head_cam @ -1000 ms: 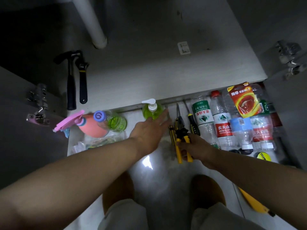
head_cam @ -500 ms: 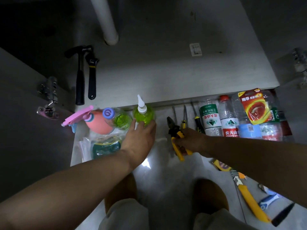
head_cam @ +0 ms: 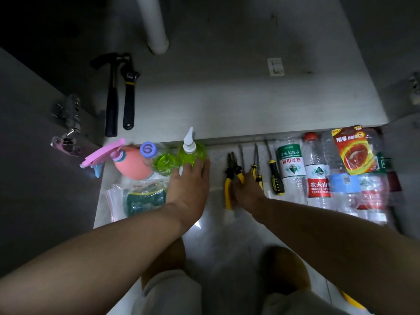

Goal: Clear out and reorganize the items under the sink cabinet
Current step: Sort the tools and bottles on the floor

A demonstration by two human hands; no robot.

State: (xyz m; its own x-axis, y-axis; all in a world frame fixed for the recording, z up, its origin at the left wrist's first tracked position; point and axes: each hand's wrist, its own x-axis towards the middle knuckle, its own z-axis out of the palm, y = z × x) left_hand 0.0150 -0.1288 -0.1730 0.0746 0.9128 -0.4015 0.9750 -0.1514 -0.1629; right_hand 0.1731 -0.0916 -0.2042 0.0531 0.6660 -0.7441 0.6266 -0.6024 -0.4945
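Items lie in a row on the floor before the open sink cabinet (head_cam: 250,105). My left hand (head_cam: 189,192) touches the near side of a green pump soap bottle (head_cam: 192,151) with straight fingers. My right hand (head_cam: 246,192) rests on the handles of yellow-and-black pliers (head_cam: 230,176); its fingers are hidden from view. Next to the pliers lie screwdrivers (head_cam: 276,176). A pink spray bottle (head_cam: 129,163) and a green bottle with a blue cap (head_cam: 162,163) stand left of the soap bottle.
A hammer (head_cam: 111,96) and a wrench (head_cam: 129,94) lie inside the cabinet at the left, near a white drain pipe (head_cam: 154,23). Several water bottles (head_cam: 318,173) and a red battery pack (head_cam: 353,151) lie at the right. Bagged sponges (head_cam: 141,198) lie at the left.
My left hand pushed the soap bottle left, up against the green bottle. My right hand stayed on the pliers. The camera tilted up a little.
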